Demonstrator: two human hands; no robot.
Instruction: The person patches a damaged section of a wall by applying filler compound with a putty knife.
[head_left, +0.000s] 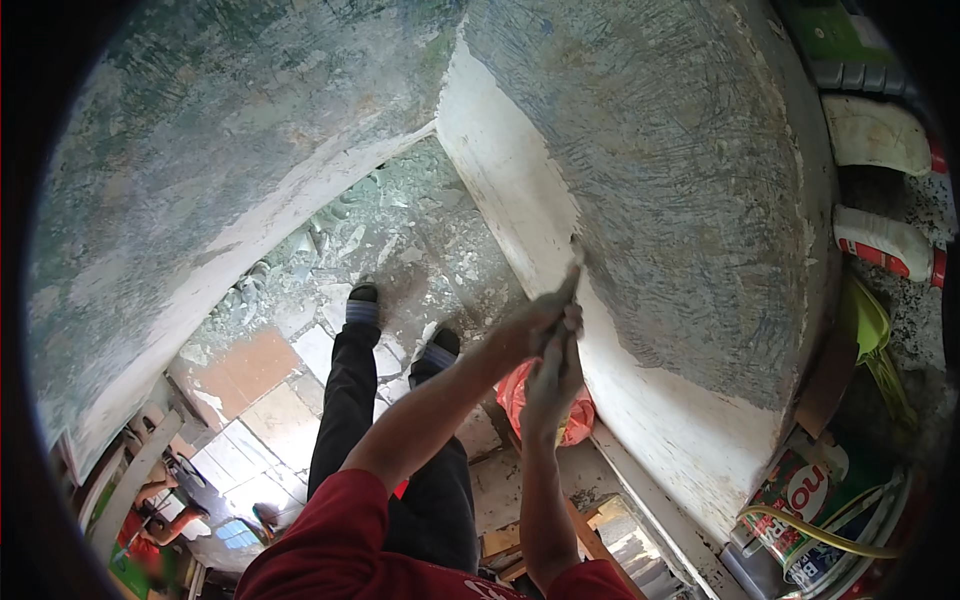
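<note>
Both of my hands are closed around a slim grey hand tool (pixel 571 283), one above the other. My left hand (pixel 541 322) grips it higher up, and my right hand (pixel 553 384) wraps round its lower part. The tool points up and away from me, its tip close to the right wall. There, a smooth white band (pixel 510 165) meets a grey, scratched surface (pixel 670 170). Whether the tip touches the wall I cannot tell. The exact kind of tool does not show, as my fingers cover much of it.
Pale flakes and chips (pixel 400 200) litter the floor around my feet. A red plastic bag (pixel 578 425) lies below my hands. At right are a printed bucket (pixel 800 505) with a wire handle, a lime-green dustpan (pixel 868 320) and white-and-red items (pixel 880 245). A scraped wall (pixel 240 130) stands at left.
</note>
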